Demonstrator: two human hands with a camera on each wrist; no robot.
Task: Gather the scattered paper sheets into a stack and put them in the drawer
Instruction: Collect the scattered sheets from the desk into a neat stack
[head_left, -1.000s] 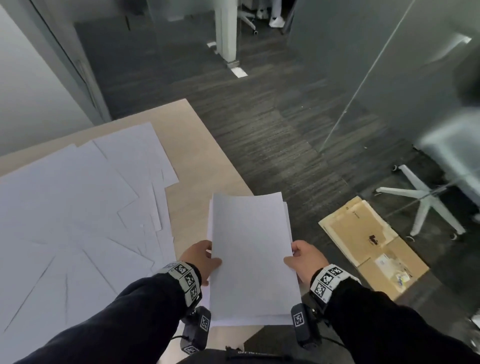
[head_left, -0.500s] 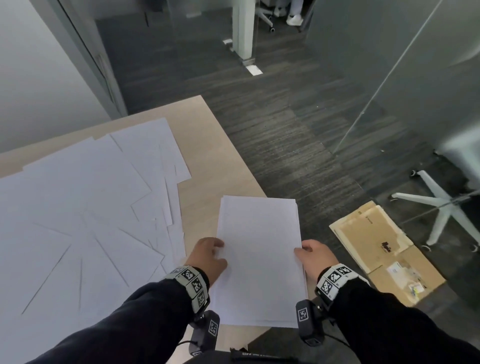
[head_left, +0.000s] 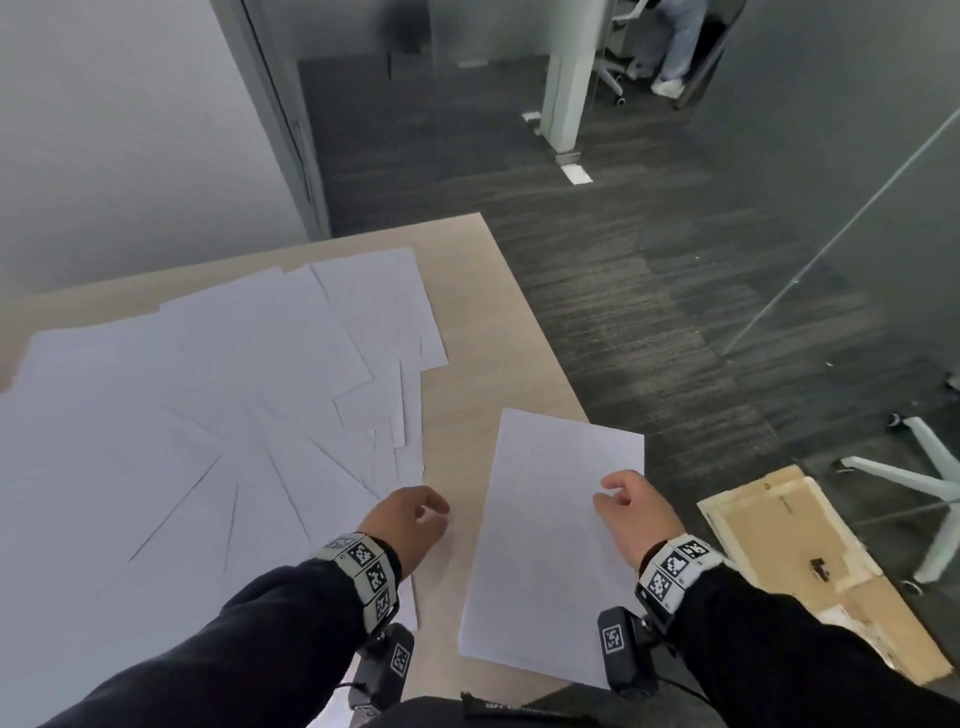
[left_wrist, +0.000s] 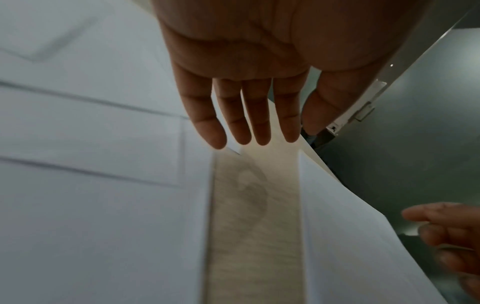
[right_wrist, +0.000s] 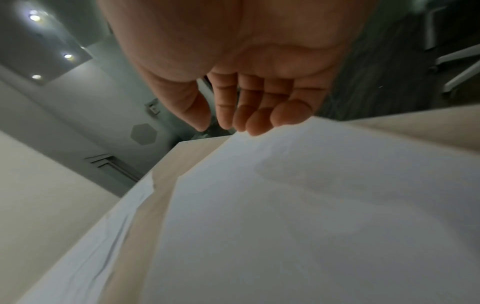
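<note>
- Presently catalogued, largest first: a light wood-grain desk top (head_left: 467, 395), on which all of the paper is carried; its right edge is met by dark striped carpet.
- Scattered white paper sheets (head_left: 208, 415): a loose, overlapping fan is spread across the left and middle of the desk, not yet gathered.
- Squared stack of white paper sheets (head_left: 545, 545): it is laid flat near the right front corner of the desk, apart from the scattered fan, with a strip of bare wood shown between them in the left wrist view.
- Flattened brown cardboard box (head_left: 789, 566): it is seen on the carpet to the right of the desk. No drawer is shown in any view.
- Left hand (head_left: 410, 535): it is held over the bare strip beside the fan, fingers (left_wrist: 259, 115) straight and slightly spread, nothing gripped.
- Right hand (head_left: 634, 514): it is held over the stack's right edge, fingers (right_wrist: 259, 121) loosely bent, nothing pinched; contact with the paper cannot be told.
- Step judged in hand: a first batch has been set down squared, and collection of the remainder is about to be taken up.
- Next move judged to call for: the loose sheets to be swept together, lifted, and aligned onto the stack.
</note>
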